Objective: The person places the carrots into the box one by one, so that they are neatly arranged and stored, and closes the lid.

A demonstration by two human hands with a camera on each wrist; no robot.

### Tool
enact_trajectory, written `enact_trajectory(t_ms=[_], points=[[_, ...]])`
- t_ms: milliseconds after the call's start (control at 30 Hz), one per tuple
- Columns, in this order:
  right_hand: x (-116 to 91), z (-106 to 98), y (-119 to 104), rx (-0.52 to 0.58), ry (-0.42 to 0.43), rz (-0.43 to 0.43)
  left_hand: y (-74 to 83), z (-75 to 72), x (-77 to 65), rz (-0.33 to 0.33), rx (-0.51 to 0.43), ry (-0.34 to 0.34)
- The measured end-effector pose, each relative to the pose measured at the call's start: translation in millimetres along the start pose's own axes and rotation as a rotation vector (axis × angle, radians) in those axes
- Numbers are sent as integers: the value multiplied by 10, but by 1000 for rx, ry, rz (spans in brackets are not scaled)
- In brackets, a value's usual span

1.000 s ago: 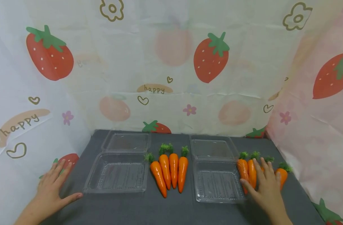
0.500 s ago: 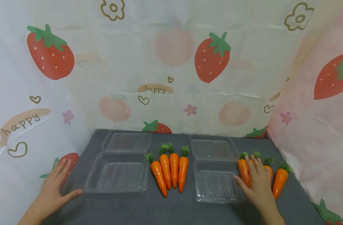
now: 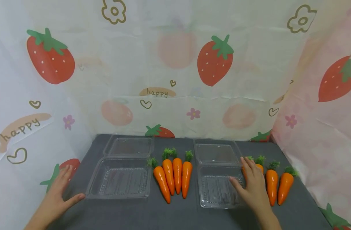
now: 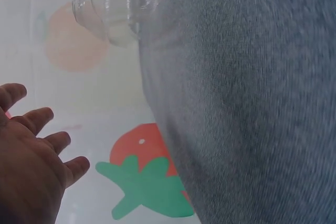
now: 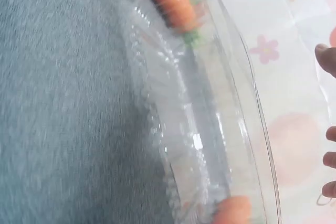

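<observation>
My left hand (image 3: 55,198) hovers with spread fingers at the table's left side, beside a clear plastic container (image 3: 120,179) whose lid is folded back; it holds nothing. My right hand (image 3: 253,188) is spread above the right edge of a second clear container (image 3: 218,191), also lid back, and partly hides two carrots nearest that container. Two more orange carrots (image 3: 286,187) with green tops lie fully visible to its right. Between the containers lies another group of carrots (image 3: 177,175). In the right wrist view, fingertips (image 5: 329,158) show at the right edge, apart from the container.
The dark grey table cloth (image 3: 164,217) covers the surface. A white curtain (image 3: 169,70) printed with strawberries closes off the back and both sides. The opened lids (image 3: 129,146) lie toward the back of the table.
My right hand has moved left, from over the right-hand carrots to the edge of the right container, uncovering the two outer carrots. My left hand has shifted only slightly to the right.
</observation>
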State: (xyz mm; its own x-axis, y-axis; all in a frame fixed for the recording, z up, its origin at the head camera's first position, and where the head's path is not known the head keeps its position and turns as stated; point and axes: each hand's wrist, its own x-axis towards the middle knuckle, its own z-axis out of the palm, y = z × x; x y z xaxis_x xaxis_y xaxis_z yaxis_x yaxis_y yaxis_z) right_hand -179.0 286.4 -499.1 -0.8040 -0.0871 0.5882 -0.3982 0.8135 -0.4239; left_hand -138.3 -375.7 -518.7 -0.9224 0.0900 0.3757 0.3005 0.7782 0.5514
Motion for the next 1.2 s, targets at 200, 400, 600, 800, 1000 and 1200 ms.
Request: enact_trajectory(t_ms=[200,400,600,800,1000,1200], points=[[48,87,-77,17,10,-12,20,42,9,-35,-31,-11],[97,155,-191,17,-6,46,25,113,49,-37,-68,7],[158,234,-344,49,-26,95,46,135,77,-48,-103,12],[232,329,-466,73,-25,68,93,198,157,-18,-145,26],[267,418,-598,109,-44,67,140,248,195,-67,-162,-7],[283,497,-732,150,-77,88,162,296,222,-113,-191,-39]])
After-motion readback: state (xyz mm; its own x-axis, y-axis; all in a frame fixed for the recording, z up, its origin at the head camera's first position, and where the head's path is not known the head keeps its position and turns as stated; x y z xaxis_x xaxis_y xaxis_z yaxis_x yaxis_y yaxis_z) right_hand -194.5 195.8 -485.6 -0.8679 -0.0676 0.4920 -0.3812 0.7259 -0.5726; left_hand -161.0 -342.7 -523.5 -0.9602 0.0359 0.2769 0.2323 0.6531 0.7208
